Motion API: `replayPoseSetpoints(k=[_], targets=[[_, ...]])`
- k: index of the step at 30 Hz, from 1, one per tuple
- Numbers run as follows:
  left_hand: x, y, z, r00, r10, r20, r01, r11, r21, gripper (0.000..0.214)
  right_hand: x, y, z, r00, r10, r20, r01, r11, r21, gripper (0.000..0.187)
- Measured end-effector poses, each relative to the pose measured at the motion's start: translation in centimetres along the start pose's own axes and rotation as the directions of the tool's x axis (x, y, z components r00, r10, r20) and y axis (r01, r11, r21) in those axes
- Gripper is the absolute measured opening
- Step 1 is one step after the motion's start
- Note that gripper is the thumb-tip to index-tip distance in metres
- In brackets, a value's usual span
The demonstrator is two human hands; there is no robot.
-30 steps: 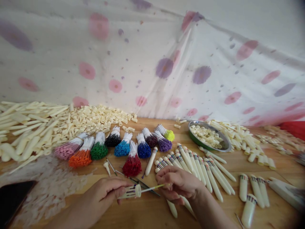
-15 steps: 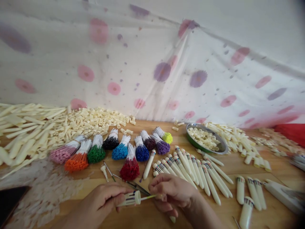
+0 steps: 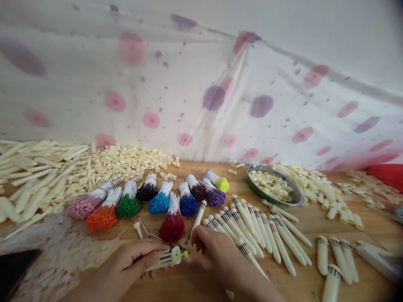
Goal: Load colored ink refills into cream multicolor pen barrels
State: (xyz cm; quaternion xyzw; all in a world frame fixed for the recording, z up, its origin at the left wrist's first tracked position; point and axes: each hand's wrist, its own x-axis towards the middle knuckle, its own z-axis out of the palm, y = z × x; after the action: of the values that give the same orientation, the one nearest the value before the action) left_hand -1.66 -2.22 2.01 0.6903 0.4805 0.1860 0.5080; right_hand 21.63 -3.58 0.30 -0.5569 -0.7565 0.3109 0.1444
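My left hand (image 3: 140, 258) is closed around a cream slotted pen barrel (image 3: 166, 258), its round open end pointing right. A yellow-green refill tip (image 3: 184, 254) pokes out at that opening; the rest of the refill is hidden. Just right of the tip is my right hand (image 3: 214, 251), slightly blurred, index finger bent and thumb apart from it, with nothing visible between them. Beyond the barrel lies a dark thin tool, mostly covered by my hands. Finished-looking cream multicolour pens (image 3: 248, 222) lie fanned out beside my right hand.
Refill bundles, among them red (image 3: 171, 224), orange (image 3: 102, 216) and yellow (image 3: 222, 183), stand mid-table. Cream parts (image 3: 126, 161) are heaped at the left. A metal bowl (image 3: 297, 197) of slotted pieces sits right of centre. Short capped barrels (image 3: 332, 279) lie front right.
The yellow refill has gone deeper into the barrel, leaving only its tip outside. My right hand has loosened its pinch and turned palm down.
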Motion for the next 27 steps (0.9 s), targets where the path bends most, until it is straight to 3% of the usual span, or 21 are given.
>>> replayPoseSetpoints(k=[2,5,8,11,12,15,17,19,22,27], targets=[[0.1,-0.4,-0.1,1.0,-0.011,0.007,0.012,0.998,-0.063,0.034,0.3,0.8,1.6,1.0,-0.011,0.008,0.013,0.954,-0.3,0.036],[0.5,-1.0,-0.1,0.998,-0.026,0.061,0.034,0.989,-0.142,0.036,0.8,1.6,3.7,0.998,-0.039,0.04,0.053,0.878,-0.476,0.021],[0.8,-1.3,-0.1,0.992,-0.054,0.11,0.074,0.981,-0.177,0.037,0.9,1.8,3.5,0.999,-0.035,0.007,0.035,0.895,-0.444,0.009],[0.9,-1.5,-0.2,0.985,-0.082,0.152,0.114,0.969,-0.22,0.041,0.2,1.5,0.8,0.991,-0.019,-0.129,-0.021,0.955,-0.297,0.01],[1.0,-1.6,-0.2,0.981,-0.094,0.169,0.133,0.962,-0.238,0.043,-0.2,1.3,-0.3,0.978,-0.076,-0.192,0.031,0.973,-0.229,0.013],[1.0,-1.8,-0.1,0.967,-0.132,0.217,0.194,0.935,-0.298,0.044,-1.6,0.5,-2.9,0.865,-0.37,-0.339,0.296,0.922,-0.249,0.015],[1.0,-1.9,0.0,0.961,-0.138,0.239,0.215,0.918,-0.333,0.043,-2.3,0.1,-3.8,0.781,-0.521,-0.344,0.402,0.841,-0.363,0.015],[0.9,-1.9,0.2,0.956,-0.143,0.254,0.23,0.906,-0.356,0.042,-2.6,0.0,-4.1,0.726,-0.611,-0.315,0.448,0.768,-0.457,0.016],[0.8,-1.9,0.4,0.951,-0.15,0.271,0.246,0.896,-0.37,0.042,-2.6,0.1,-4.0,0.674,-0.685,-0.278,0.483,0.693,-0.536,0.022],[0.7,-2.1,0.5,0.949,-0.126,0.29,0.236,0.892,-0.386,0.041,-2.7,0.2,-4.0,0.642,-0.722,-0.256,0.489,0.643,-0.589,0.028]])
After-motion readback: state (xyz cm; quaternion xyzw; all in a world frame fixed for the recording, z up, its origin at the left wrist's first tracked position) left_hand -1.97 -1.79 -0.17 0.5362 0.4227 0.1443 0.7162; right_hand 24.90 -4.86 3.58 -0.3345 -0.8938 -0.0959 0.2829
